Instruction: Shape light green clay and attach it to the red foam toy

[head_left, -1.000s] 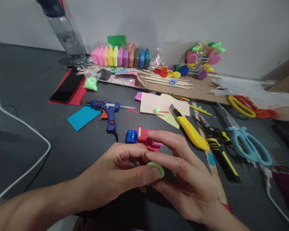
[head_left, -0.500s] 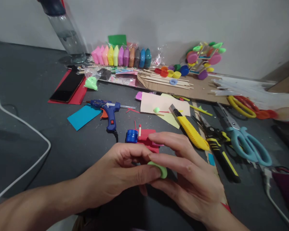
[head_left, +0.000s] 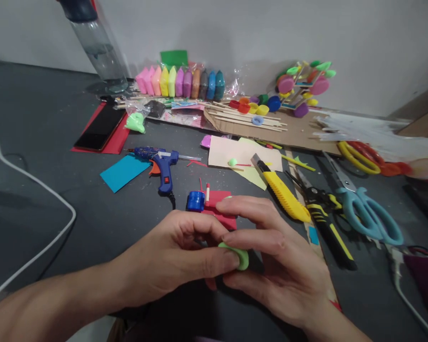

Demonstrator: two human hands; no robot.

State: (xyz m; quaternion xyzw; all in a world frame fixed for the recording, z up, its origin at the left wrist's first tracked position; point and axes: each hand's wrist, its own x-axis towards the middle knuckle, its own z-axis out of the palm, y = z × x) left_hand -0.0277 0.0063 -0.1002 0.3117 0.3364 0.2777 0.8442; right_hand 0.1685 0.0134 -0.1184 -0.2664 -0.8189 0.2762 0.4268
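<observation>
Between my two hands is a flattened piece of light green modelling clay (head_left: 243,259). My left hand (head_left: 190,251) pinches it, thumb pressed on its face and fingers behind. The fingertips of my right hand (head_left: 278,256) touch its edge, index and middle fingers above and thumb below. Just beyond the fingers lie red card pieces (head_left: 219,199), partly covered by my right hand. On their left side stand a blue round cap-like piece (head_left: 196,201) and a short pale stick with a red end (head_left: 207,194).
A blue glue gun (head_left: 162,164) lies left of centre. To the right are a yellow utility knife (head_left: 285,194), pliers (head_left: 328,228) and blue-handled scissors (head_left: 369,211). Clay packets (head_left: 180,83), wooden sticks (head_left: 242,118) and a water bottle (head_left: 100,52) line the back.
My fingers have shifted slightly around the green clay, and its face has turned a little. Both hands stay in nearly the same place.
</observation>
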